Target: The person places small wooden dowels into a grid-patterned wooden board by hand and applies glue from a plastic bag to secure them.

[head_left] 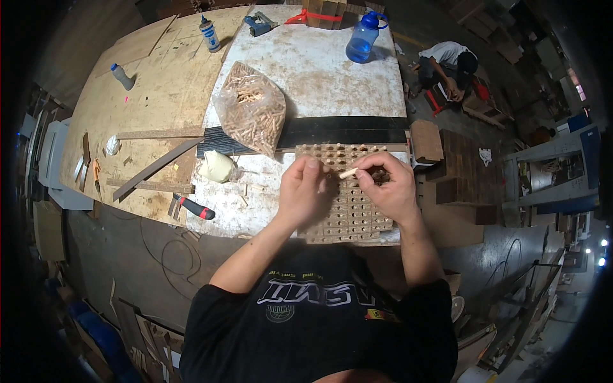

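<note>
My right hand [391,190] pinches a short pale wooden dowel [347,173] between thumb and fingers, above a board with rows of drilled holes [348,220]. My left hand [300,190] is closed at the board's left side, thumb on top; whatever its curled fingers hold is hidden. Dowels stand upright in the far rows of holes, while the near rows show bare dark holes. A clear plastic bag [265,131] full of dowels lies past my left hand, its mouth open.
A cream-coloured wrapped lump [217,167], a red-and-black handled tool [195,207] and wood strips [156,171] lie to the left. Farther back are glue bottles [209,35], a nail gun [260,24] and a blue water jug [364,41]. Another person [450,64] works low at the right.
</note>
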`<state>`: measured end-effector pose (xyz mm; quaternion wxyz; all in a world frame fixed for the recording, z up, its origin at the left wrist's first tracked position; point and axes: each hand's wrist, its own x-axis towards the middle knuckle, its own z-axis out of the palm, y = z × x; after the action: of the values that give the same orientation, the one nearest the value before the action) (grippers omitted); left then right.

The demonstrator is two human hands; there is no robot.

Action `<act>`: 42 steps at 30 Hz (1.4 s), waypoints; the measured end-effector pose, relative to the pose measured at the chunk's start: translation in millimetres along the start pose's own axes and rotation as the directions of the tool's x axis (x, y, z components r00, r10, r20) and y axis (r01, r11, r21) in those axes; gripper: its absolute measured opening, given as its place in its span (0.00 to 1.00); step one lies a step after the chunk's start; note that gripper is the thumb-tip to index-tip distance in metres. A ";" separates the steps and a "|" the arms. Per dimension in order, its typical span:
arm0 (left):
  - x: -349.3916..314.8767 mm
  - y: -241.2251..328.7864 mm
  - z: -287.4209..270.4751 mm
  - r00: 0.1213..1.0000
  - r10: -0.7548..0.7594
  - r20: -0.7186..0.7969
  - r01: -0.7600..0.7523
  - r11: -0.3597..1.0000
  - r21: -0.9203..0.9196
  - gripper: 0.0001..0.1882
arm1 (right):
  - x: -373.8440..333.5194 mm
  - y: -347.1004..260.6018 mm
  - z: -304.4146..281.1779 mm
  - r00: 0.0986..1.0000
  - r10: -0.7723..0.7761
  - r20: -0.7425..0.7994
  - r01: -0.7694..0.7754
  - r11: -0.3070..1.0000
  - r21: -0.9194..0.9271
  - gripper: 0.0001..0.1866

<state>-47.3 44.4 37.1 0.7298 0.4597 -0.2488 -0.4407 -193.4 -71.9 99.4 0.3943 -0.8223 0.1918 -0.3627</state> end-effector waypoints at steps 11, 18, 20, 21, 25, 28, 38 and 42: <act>-2.3 5.6 1.6 1.000 -0.015 -0.018 0.013 0.998 -0.069 0.17 | -3.4 14.9 1.1 0.924 -0.119 0.364 0.263 0.888 -0.377 0.08; -1.3 2.2 0.6 0.999 0.021 -0.025 -0.020 0.999 0.031 0.18 | -4.5 10.6 13.4 0.874 -0.068 0.481 0.347 0.780 -0.521 0.07; -3.0 3.4 2.4 0.999 0.007 -0.042 -0.005 0.999 0.040 0.19 | -4.8 13.6 12.0 0.872 -0.064 0.486 0.364 0.748 -0.555 0.07; -3.3 4.3 2.0 0.999 0.015 -0.041 -0.013 0.999 0.041 0.19 | -4.1 15.8 10.6 0.867 -0.049 0.495 0.352 0.764 -0.541 0.08; -2.0 -4.3 -5.8 0.999 0.033 0.018 -0.035 0.996 0.087 0.25 | 7.3 9.3 0.7 0.862 0.104 0.496 0.095 0.928 -0.360 0.13; -7.0 6.4 4.6 0.999 -0.011 0.040 0.006 0.991 0.135 0.30 | 7.2 -5.4 -1.8 0.949 0.017 0.316 0.041 0.984 -0.176 0.17; 1.1 -3.7 2.6 0.999 0.005 0.040 -0.013 0.982 0.189 0.42 | -6.8 -8.0 25.6 0.917 -0.246 0.315 0.329 0.912 -0.244 0.15; -5.5 14.8 14.1 1.000 0.019 -0.008 -0.017 0.980 0.196 0.40 | -6.9 -5.7 25.2 0.953 -0.249 0.170 0.274 0.952 -0.139 0.11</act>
<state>-54.8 45.6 56.9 0.6862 0.5293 -0.2913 -0.4052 -178.9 -51.5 90.0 0.2882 -0.8946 0.0793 -0.3321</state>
